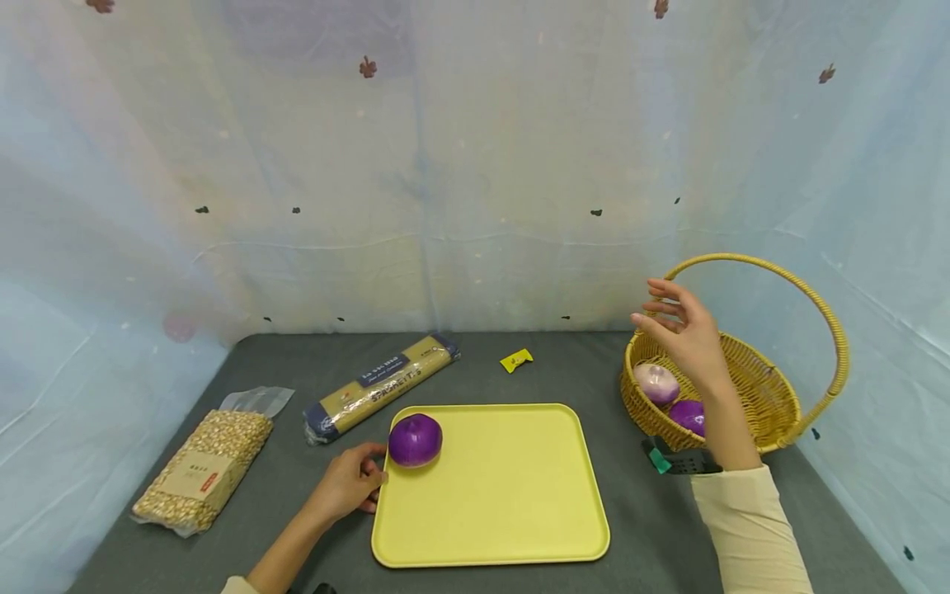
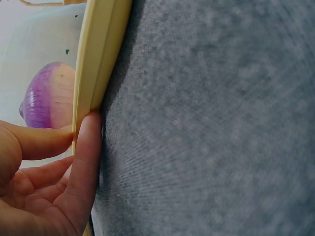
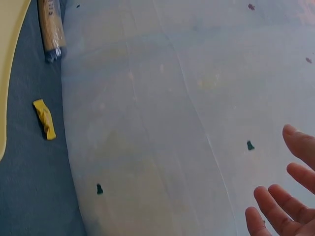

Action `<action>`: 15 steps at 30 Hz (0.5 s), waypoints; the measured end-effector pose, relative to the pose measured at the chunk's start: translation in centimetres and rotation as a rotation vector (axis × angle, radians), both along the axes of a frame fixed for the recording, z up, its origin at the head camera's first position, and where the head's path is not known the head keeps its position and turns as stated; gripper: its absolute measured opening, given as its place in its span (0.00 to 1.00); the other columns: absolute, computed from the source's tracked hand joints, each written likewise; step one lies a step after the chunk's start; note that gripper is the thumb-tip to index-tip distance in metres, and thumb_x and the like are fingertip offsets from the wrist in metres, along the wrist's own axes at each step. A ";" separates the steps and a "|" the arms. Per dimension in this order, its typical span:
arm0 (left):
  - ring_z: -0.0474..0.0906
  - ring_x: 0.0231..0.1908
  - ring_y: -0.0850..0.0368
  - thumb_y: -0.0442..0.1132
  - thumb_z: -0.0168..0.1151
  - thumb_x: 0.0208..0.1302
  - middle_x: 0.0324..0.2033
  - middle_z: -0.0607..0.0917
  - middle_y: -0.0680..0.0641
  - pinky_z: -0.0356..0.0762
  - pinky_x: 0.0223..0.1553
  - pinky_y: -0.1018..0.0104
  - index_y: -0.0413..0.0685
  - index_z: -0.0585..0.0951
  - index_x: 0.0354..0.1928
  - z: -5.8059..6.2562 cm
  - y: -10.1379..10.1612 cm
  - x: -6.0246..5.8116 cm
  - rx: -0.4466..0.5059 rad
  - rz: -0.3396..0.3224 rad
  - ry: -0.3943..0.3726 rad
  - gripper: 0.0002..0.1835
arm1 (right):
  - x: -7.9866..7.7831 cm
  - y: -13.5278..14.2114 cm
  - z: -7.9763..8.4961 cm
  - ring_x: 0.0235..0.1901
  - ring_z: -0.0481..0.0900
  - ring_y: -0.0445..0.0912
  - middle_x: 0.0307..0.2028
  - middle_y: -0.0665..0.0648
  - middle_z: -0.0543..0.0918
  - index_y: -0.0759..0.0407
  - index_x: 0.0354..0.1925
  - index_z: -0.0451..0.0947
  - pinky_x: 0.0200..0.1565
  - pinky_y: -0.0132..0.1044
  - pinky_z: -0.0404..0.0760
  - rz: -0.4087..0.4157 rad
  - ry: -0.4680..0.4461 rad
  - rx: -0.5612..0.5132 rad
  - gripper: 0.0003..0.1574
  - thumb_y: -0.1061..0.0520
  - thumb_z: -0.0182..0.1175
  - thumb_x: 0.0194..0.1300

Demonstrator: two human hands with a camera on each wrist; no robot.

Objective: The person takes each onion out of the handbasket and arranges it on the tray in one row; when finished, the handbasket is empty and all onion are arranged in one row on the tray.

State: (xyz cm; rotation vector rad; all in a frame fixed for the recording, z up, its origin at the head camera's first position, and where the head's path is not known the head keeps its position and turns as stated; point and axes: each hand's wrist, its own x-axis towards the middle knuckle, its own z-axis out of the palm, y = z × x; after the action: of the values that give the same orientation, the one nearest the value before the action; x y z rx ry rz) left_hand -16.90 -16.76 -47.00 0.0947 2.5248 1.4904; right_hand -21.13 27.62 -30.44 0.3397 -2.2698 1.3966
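"What's nearest?"
"The left hand (image 1: pixel 347 487), pinching the tray (image 1: pixel 505 503) by its rim at nine o'clock. The tray's long axis runs nine to three."
"And the onion (image 1: pixel 415 440)?"
"On the tray at ten o'clock, tip up, pale base down (too round for a clear long axis). Tilting that rim could send it rolling."
"Farther off?"
"The right hand (image 1: pixel 688 338), fingers apart, holding nothing, by the basket (image 1: pixel 750 379) at two o'clock. A careless wrist could snag its handle (image 1: pixel 841 355)."

Smooth plastic tray (image 1: pixel 505 503), woven wicker basket (image 1: pixel 764 384), glossy onion (image 1: pixel 415 440)
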 end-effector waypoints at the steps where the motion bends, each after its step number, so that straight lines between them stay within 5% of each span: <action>1: 0.75 0.16 0.56 0.26 0.59 0.58 0.22 0.72 0.46 0.80 0.15 0.63 0.31 0.73 0.54 0.0 0.0 0.0 0.001 0.000 0.000 0.20 | 0.0 0.3 0.0 0.48 0.74 0.42 0.55 0.53 0.71 0.63 0.62 0.65 0.47 0.20 0.74 -0.004 -0.002 -0.005 0.32 0.62 0.61 0.61; 15: 0.75 0.17 0.56 0.26 0.59 0.58 0.22 0.72 0.46 0.80 0.15 0.63 0.32 0.73 0.54 -0.2 -0.1 -0.1 0.007 -0.003 0.008 0.21 | -2.5 4.9 -2.1 0.49 0.73 0.40 0.52 0.43 0.71 0.55 0.63 0.66 0.45 0.17 0.73 -0.096 -0.015 -0.014 0.32 0.60 0.62 0.62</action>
State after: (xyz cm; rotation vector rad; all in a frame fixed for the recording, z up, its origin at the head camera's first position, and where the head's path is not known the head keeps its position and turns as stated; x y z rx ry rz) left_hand -16.97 -16.83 -47.16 0.1051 2.5248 1.5002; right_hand -23.60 32.55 -32.56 0.2132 -2.2559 1.3701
